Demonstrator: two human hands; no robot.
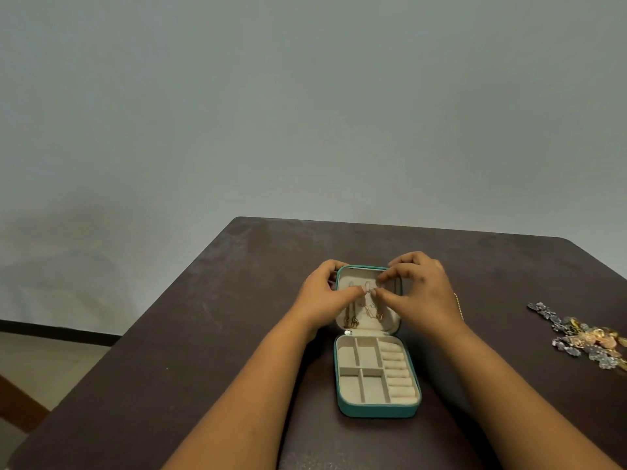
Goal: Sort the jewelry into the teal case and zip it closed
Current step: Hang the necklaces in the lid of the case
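Observation:
The teal case (376,410) lies open on the dark table, its beige divided tray nearest me and its lid (364,273) laid back behind it. Thin gold chains (369,308) hang down the lid's beige lining. My left hand (325,296) and my right hand (419,293) meet over the lid, fingertips together, pinching something small near the top of a chain; what it is cannot be made out. The tray's compartments and ring rolls (397,371) look bare.
A heap of silver and gold jewelry (583,337) lies at the table's right edge. A thin gold chain (458,307) shows just behind my right wrist. The table's (203,334) left edge drops to the floor; a plain wall stands behind.

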